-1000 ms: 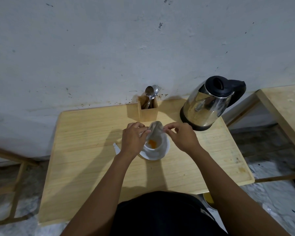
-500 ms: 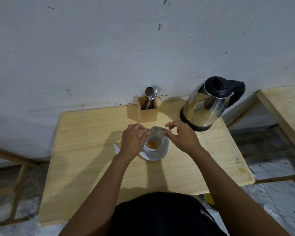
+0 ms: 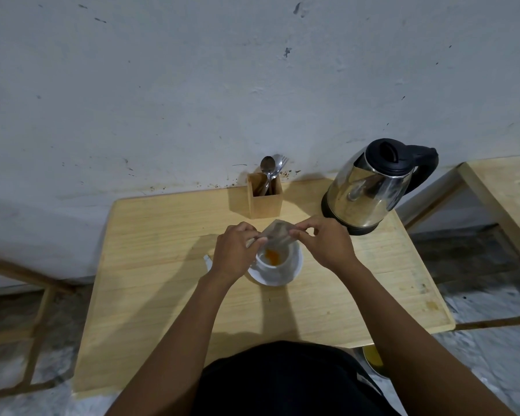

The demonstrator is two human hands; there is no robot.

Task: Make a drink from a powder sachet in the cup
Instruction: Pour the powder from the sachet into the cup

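Note:
A white cup point(image 3: 278, 264) stands on a white saucer point(image 3: 285, 277) in the middle of the wooden table point(image 3: 162, 295). Orange powder point(image 3: 272, 254) lies in the cup's bottom. Both hands hold a greyish sachet point(image 3: 278, 231) tilted just above the cup's far rim. My left hand point(image 3: 236, 250) pinches the sachet's left end and my right hand point(image 3: 321, 243) pinches its right end. My left hand hides the cup's left side.
A steel electric kettle point(image 3: 370, 190) with a black lid and handle stands at the back right. A wooden holder point(image 3: 264, 196) with spoons and a fork stands at the back by the wall. A small white scrap point(image 3: 207, 261) lies left of the saucer. Another table point(image 3: 505, 190) is at right.
The sachet was upended over the cup, then laid flatter, and now is tilted again between both hands. The hands stayed above the cup; the orange powder remains in it.

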